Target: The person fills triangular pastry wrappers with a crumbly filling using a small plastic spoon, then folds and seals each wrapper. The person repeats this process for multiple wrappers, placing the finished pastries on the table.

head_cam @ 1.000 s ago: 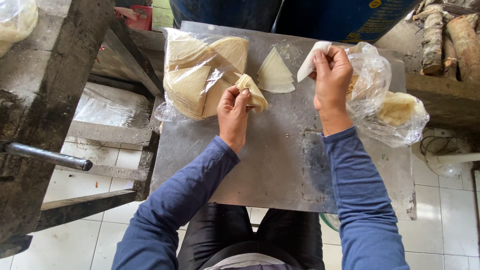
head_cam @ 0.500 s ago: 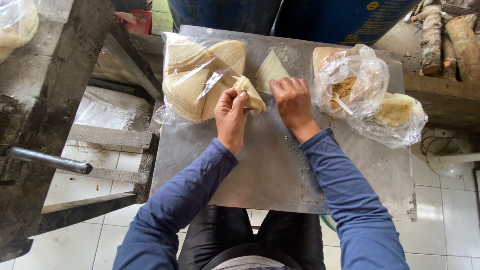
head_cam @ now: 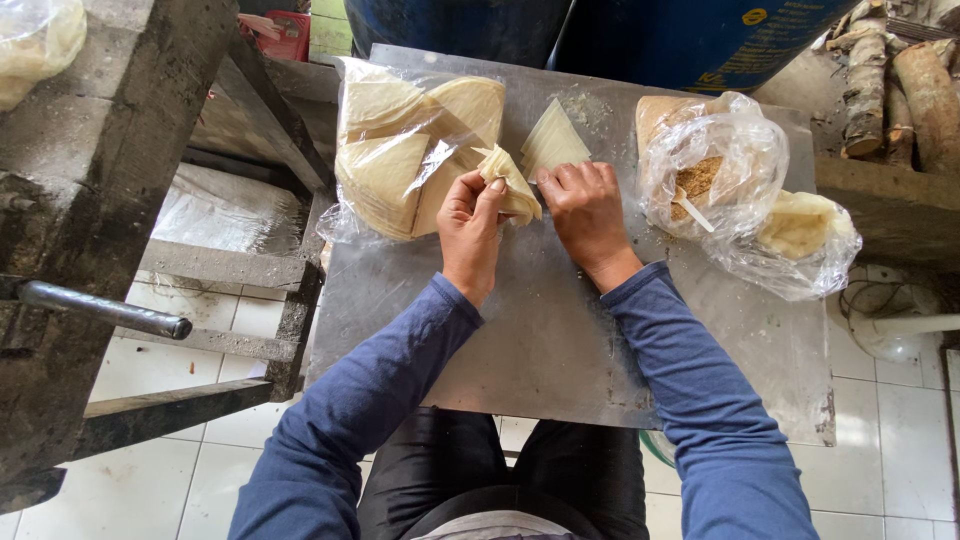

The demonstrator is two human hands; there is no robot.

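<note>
The left hand (head_cam: pixel 470 225) is closed on a folded pastry wrapper (head_cam: pixel 510 180), pale and cone-shaped, held just above the grey metal bench (head_cam: pixel 540 330). The right hand (head_cam: pixel 585 205) rests knuckles-up beside it, fingers curled and touching the wrapper's right edge; whether it actually pinches the wrapper cannot be told. Just behind the right hand, a small stack of triangular wrappers (head_cam: pixel 553 140) lies flat on the bench. To the left, touching the left hand's far side, sits a clear plastic bag of wrappers (head_cam: pixel 400 150) (large pale sheets, fanned). To the right, near but apart from the hands, is a clear bag of brown crumbly filling (head_cam: pixel 700 170) with a white spoon handle (head_cam: pixel 693 213) showing, and beside it a bag of pale dough (head_cam: pixel 800 225). Both sleeves are blue.
</note>
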